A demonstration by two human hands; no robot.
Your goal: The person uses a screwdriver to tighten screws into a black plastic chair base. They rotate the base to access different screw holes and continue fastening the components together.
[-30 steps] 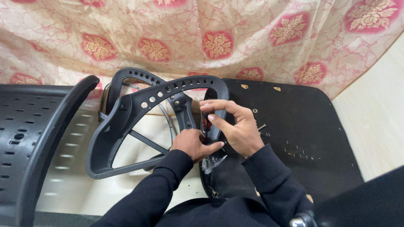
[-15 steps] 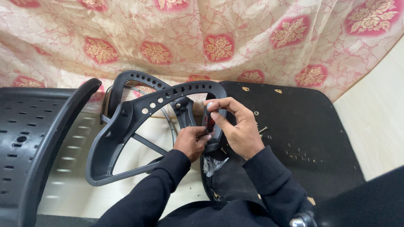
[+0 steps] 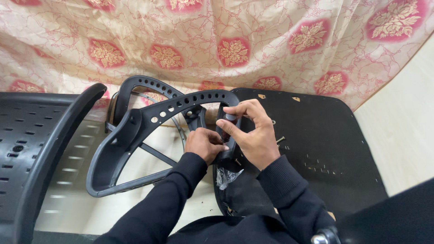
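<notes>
Since half a second ago the right hand (image 3: 253,135) is lifting slightly and turning, its fingers now pinching a small dark handle-like tool (image 3: 224,129) at the right end of the curved black plastic armrest frame with round holes (image 3: 181,106); the frame itself is sitting where it was. The left hand (image 3: 204,143) is staying low, curled and clenched against the same end of the frame, steadying it from the near side.

The frame is lying in the middle of the scene, just left of the flat black fabric-covered seat board (image 3: 325,140), with its right end overlapping the board's left edge. It is a hard, matte moulded loop: a wide upper band pierced by a row of pale-looking holes, a thinner lower bar sweeping to the left, and a straight cross strut between them. A second, similar perforated arm is arching behind it, farther away.

A silver bolt (image 3: 280,139) is lying on the board just right of the right hand, and a crumpled clear plastic bag (image 3: 226,176) is lying near the wrists. At the left, a black slotted plastic chair back (image 3: 27,144) is filling the near corner. A cream cloth with red floral medallions (image 3: 235,45) is draping across the far side.
</notes>
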